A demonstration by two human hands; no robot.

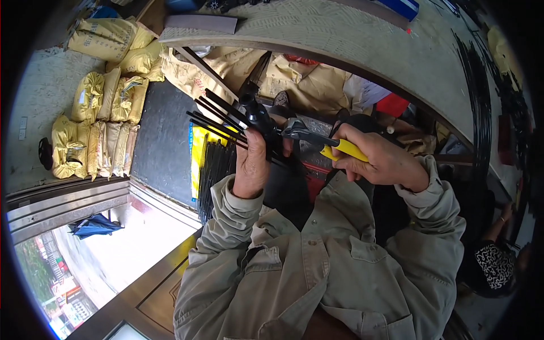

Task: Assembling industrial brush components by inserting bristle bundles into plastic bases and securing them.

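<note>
Right hand (374, 157) grips pliers (314, 136) pointing leftward; left hand (253, 165) clasps rods (226, 106) slanting forward-left.

Left hand (253, 161) held thin black rods (226, 105) beside black fitting (258, 115); right hand (371, 157) gripped yellow-handled pliers (318, 137).

Plier grips (352, 150) smooth plastic; rods (226, 104) matt, perhaps metal.

We are looking at a pale tabletop (317, 25) where a blue box (402, 8) is resting; well left of the box a flat greyish slab (201, 23) is lying, and right of it long black strips (480, 102) are stretching.
</note>
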